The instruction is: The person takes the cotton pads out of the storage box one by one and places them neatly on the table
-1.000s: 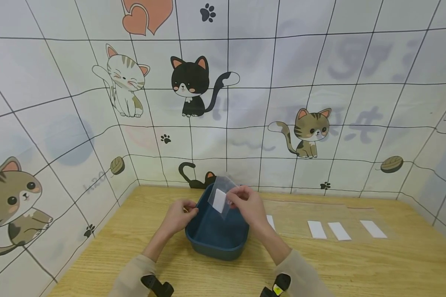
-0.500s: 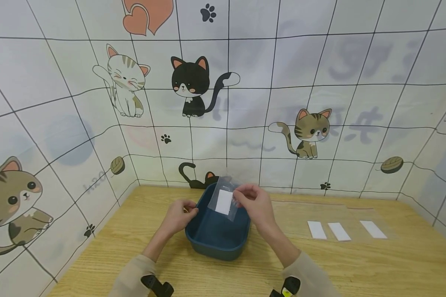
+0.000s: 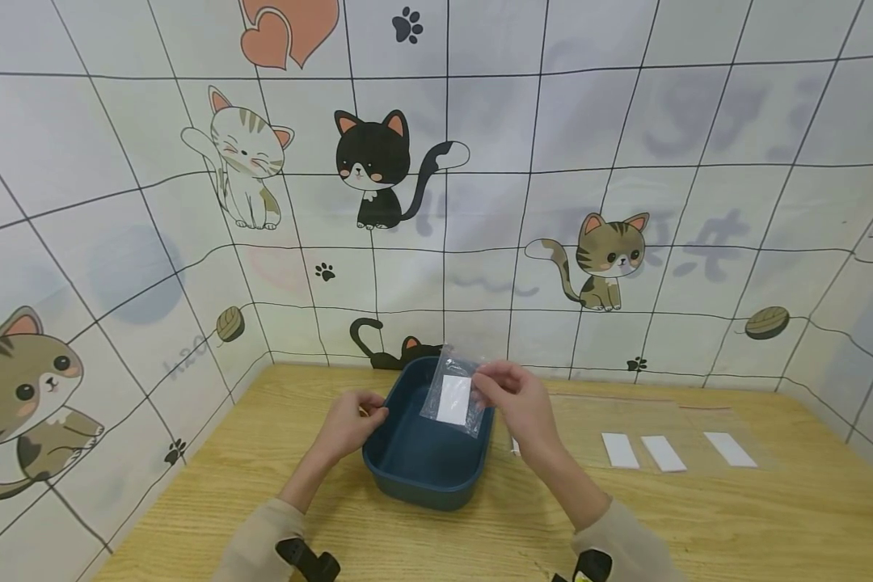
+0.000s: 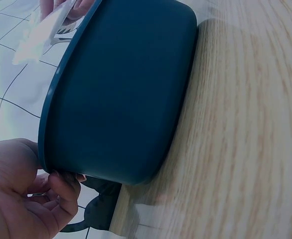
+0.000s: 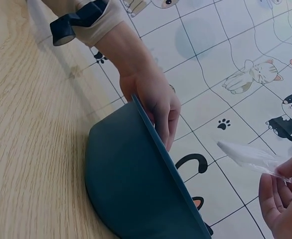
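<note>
A dark blue plastic bin (image 3: 429,477) stands on the wooden table. My left hand (image 3: 349,422) pinches its left rim between thumb and fingers, as the left wrist view also shows. Above the bin's right side, my right hand (image 3: 516,404) pinches the edge of a small clear plastic bag (image 3: 476,416) with a white card (image 3: 454,399) inside. In the right wrist view the bag (image 5: 250,158) appears nearly edge-on, apart from the bin's rim. What lies on the bin's floor is not visible beyond bare blue plastic.
On the right of the table (image 3: 698,517) lie several clear bags holding white cards (image 3: 664,453), spread in a row. Another white piece is mostly hidden behind my right hand. A cloth wall (image 3: 480,242) printed with cats closes off the back and sides.
My right hand has moved to the right with the bag, and the bag has turned to show the card more squarely. The left hand has stayed on the rim.
</note>
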`<state>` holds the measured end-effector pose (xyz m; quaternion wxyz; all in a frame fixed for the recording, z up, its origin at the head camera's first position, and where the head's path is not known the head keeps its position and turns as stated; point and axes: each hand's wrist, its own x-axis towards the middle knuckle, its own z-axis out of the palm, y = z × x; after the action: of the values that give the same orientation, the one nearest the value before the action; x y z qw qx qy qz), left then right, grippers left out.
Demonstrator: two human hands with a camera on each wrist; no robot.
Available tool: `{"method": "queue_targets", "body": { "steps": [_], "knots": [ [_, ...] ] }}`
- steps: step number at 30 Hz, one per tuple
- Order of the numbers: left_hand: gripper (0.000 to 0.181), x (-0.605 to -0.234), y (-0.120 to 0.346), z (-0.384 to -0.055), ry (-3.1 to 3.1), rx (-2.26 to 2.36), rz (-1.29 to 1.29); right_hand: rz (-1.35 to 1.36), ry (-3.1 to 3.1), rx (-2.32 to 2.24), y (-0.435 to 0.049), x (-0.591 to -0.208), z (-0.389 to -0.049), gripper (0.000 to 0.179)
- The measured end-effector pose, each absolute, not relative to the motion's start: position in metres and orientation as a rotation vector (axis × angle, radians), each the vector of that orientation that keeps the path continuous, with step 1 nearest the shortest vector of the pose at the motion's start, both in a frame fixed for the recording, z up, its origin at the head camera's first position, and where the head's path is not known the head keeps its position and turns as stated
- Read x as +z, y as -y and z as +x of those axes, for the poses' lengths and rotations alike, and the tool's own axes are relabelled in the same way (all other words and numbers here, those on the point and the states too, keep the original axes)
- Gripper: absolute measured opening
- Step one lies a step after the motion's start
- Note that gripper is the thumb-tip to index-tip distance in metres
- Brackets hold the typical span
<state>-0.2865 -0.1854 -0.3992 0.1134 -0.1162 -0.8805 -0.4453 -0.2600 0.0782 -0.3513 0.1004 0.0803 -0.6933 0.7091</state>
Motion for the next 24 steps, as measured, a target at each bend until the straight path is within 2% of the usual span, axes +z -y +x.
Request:
{"method": "queue_targets", "body": {
  "steps": [24],
  "knots": [
    [0.012, -0.400, 0.185, -0.286, 2.585, -1.293, -0.344, 0.250, 2.103, 2.145, -0.126, -0.352, -0.247, 0.031]
  ]
}}
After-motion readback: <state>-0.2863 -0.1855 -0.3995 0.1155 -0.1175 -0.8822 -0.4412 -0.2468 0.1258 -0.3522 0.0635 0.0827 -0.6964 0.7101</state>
